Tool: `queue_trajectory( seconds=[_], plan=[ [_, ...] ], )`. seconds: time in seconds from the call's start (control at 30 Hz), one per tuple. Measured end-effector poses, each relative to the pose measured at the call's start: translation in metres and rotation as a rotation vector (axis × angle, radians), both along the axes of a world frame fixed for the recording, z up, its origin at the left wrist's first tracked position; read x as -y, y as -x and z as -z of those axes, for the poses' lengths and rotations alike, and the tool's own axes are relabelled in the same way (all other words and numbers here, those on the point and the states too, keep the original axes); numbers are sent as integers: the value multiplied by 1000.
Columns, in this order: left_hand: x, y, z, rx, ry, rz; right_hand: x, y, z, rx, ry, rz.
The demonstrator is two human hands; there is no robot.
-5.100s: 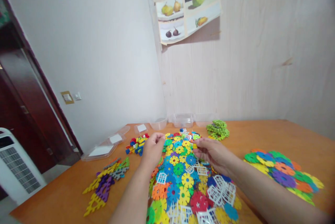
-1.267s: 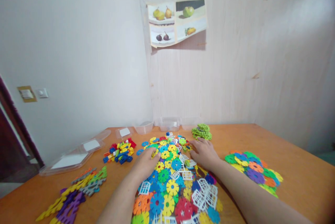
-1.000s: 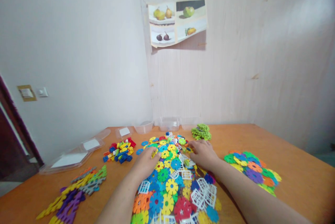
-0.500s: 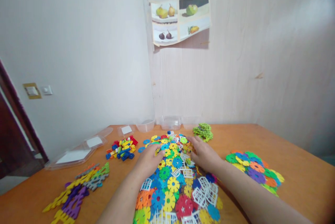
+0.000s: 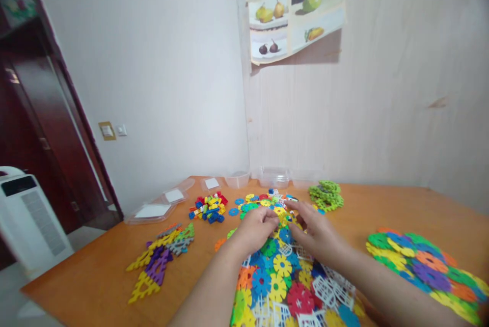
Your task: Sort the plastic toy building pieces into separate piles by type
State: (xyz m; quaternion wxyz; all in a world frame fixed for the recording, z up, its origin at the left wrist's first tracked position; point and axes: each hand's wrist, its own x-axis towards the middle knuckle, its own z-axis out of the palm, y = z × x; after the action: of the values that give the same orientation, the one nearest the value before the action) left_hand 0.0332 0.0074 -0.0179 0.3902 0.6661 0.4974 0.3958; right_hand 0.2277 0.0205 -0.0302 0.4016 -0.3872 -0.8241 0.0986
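And in comes the left hand (image 5: 254, 230): a half-second ago it sat out toward the left edge of the spread, and now it has slid inward over the middle, thumb and fingers drawn together. Whether there's a piece in that pinch, I can't tell; the tips are small and the knuckles turned this way. The right hand (image 5: 317, 230) has edged in to meet it, fingers loosely parted and bent, nothing visibly gripped, hanging over the far half of the spread. Only a narrow gap is left between the two, with yellow notched pieces showing in it, so both hands are now bearing on one patch, which looks like closer handling of small pieces. The notched discs (image 5: 282, 265) lie beneath the hands and run toward the near edge of the bench (image 5: 95, 276), white lattice pieces (image 5: 324, 290) mixed among them. That inward shift uncovers an orange disc (image 5: 220, 244) at the left margin. Around them, the groups hold their places: small bricks (image 5: 208, 208) and toothed pieces (image 5: 156, 261) to the left, a green cluster (image 5: 326, 195) beyond the right hand, more coloured discs (image 5: 430, 266) beyond the right forearm, clear tubs (image 5: 274, 176) at the back by the wall.
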Motion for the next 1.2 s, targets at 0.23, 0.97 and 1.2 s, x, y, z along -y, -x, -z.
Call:
queue_trajectory(
  seconds=[0.23, 0.97, 1.2],
  plan=[
    [0, 2, 0, 258, 141, -163, 0, 3, 10, -97, 77, -46],
    [-10, 131, -6, 1361, -20, -1208, -28, -29, 27, -162, 45, 66],
    [-18, 139, 1, 1357, -41, -1269, -37, -36, 30, -129, -23, 117]
  ],
)
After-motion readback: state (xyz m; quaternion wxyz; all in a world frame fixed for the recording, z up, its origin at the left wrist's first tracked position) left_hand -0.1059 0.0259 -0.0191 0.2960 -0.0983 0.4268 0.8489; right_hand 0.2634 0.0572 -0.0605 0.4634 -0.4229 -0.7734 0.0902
